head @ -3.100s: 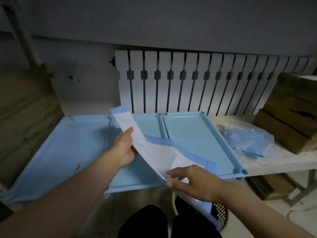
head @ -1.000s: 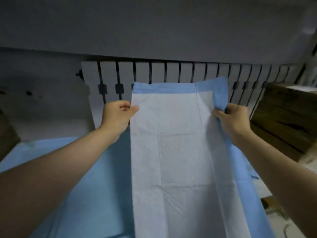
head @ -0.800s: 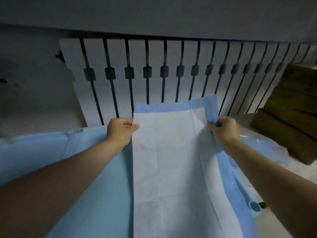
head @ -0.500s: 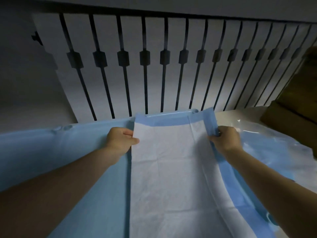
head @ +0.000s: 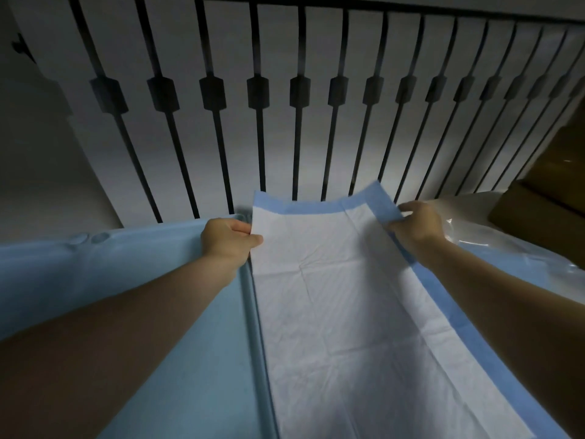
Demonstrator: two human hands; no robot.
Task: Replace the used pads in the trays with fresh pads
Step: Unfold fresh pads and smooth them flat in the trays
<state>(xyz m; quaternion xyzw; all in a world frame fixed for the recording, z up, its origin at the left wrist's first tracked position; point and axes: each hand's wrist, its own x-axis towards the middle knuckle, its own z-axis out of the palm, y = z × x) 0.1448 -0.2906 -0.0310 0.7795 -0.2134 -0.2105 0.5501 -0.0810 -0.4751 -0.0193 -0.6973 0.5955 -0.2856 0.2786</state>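
The white, blue-bordered pad (head: 348, 296) spreads from frame centre to lower right, its far edge lifted in front of the radiator (head: 285, 137). The left hand (head: 226, 240) and right hand (head: 418, 226) pinch its far corners, fingers curled. A light-blue tray (head: 190, 343) lies along its left edge.

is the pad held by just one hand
No, the left hand pinches the far left corner of the pad and the right hand pinches its far right corner.
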